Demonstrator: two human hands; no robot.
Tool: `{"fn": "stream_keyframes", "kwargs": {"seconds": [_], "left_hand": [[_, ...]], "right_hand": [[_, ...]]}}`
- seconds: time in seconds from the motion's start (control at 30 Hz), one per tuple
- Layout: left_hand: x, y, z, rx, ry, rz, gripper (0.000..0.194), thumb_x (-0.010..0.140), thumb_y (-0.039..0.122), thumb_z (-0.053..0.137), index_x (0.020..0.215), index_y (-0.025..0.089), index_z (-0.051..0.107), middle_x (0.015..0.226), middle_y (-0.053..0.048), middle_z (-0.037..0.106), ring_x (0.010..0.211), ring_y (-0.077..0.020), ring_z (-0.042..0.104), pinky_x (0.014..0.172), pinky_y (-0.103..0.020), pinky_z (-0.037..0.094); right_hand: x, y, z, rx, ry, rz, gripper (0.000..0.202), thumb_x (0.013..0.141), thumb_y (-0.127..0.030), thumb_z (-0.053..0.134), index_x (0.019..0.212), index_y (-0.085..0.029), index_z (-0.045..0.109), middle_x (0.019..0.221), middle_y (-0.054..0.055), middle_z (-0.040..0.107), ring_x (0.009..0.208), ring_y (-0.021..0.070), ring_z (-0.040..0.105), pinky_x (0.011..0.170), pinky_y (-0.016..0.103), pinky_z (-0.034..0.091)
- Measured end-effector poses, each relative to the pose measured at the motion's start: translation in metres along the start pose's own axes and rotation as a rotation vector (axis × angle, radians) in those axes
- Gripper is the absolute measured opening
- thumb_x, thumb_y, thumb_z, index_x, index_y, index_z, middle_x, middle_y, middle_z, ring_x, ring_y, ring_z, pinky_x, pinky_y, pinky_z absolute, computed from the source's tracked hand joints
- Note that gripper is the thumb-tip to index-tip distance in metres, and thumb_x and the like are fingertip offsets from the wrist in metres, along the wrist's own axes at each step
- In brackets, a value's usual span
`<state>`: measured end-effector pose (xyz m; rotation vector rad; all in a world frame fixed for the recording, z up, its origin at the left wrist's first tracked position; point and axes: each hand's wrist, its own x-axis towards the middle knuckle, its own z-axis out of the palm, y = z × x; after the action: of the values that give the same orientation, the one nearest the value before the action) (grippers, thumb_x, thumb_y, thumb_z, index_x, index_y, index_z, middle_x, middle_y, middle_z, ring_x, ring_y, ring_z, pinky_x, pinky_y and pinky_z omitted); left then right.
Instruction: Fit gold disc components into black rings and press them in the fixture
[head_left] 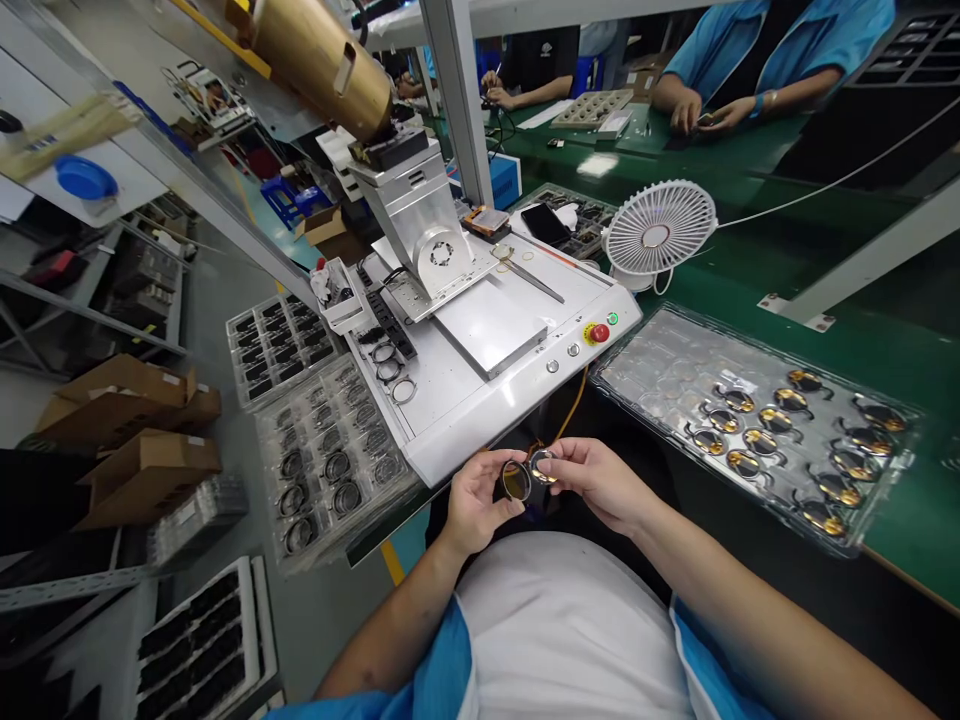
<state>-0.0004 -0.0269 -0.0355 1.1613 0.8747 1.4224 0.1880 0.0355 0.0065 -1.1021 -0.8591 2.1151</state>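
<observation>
Close in front of my body, both hands are raised near the front edge of a white machine base (pixel 465 440). My left hand (pixel 478 502) is closed on a round metal ring (pixel 516 481) with a dark, brownish inside, held tilted by its rim. Beside it, my right hand (pixel 589 480) pinches a small round part (pixel 541 466) with a shiny, gold-tinted face. The two pieces are almost side by side; whether they touch I cannot tell. On the right, a clear tray (pixel 645 370) carries several similar round gold-and-black parts (pixel 760 441) with thin black tails.
Left of the machine lie trays of metal rings (pixel 337 465) and a few loose rings (pixel 403 390). Tweezers (pixel 529 272) rest on the base near a red stop button (pixel 599 333). A white fan (pixel 660 235) stands behind. Co-workers sit across the green bench (pixel 750 220).
</observation>
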Motion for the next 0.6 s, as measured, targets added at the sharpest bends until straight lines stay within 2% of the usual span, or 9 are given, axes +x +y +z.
{"fn": "stream_keyframes", "kwargs": {"seconds": [0.1,0.27,0.4,0.6], "left_hand": [[0.001,-0.003,0.000,-0.091,0.023,-0.033,0.057,0.070,0.027,0.092,0.123,0.024,0.071,0.123,-0.012,0.076,0.109,-0.0236,0.075,0.096,-0.035,0.060],[-0.002,-0.004,0.003,-0.167,-0.001,-0.012,0.058,0.069,0.020,0.092,0.123,0.028,0.073,0.124,-0.010,0.077,0.104,-0.0237,0.078,0.084,-0.031,0.065],[-0.003,-0.003,0.002,-0.136,0.012,0.010,0.060,0.065,0.019,0.094,0.121,0.030,0.075,0.123,-0.008,0.077,0.106,-0.0245,0.077,0.090,-0.033,0.065],[-0.005,-0.005,-0.002,-0.078,0.067,0.004,0.061,0.058,0.025,0.098,0.116,0.029,0.077,0.118,-0.009,0.079,0.104,-0.0260,0.078,0.089,-0.033,0.066]], "right_hand": [[-0.006,0.002,0.015,0.056,-0.050,0.046,0.047,0.055,-0.040,0.097,0.065,-0.016,0.059,0.065,0.000,0.065,0.057,0.0109,0.059,0.059,0.024,0.050],[-0.013,0.005,0.035,0.056,0.022,-0.075,0.046,0.054,-0.024,0.092,0.069,-0.020,0.050,0.061,-0.005,0.060,0.054,0.0096,0.054,0.053,0.022,0.043],[-0.017,0.005,0.041,-0.044,0.063,-0.167,0.039,0.058,-0.021,0.083,0.069,-0.021,0.046,0.062,-0.007,0.055,0.054,0.0075,0.045,0.050,0.021,0.034],[-0.018,0.005,0.046,-0.152,0.092,-0.212,0.034,0.062,-0.024,0.076,0.071,-0.022,0.043,0.061,-0.008,0.051,0.054,0.0079,0.042,0.049,0.022,0.032]]}}
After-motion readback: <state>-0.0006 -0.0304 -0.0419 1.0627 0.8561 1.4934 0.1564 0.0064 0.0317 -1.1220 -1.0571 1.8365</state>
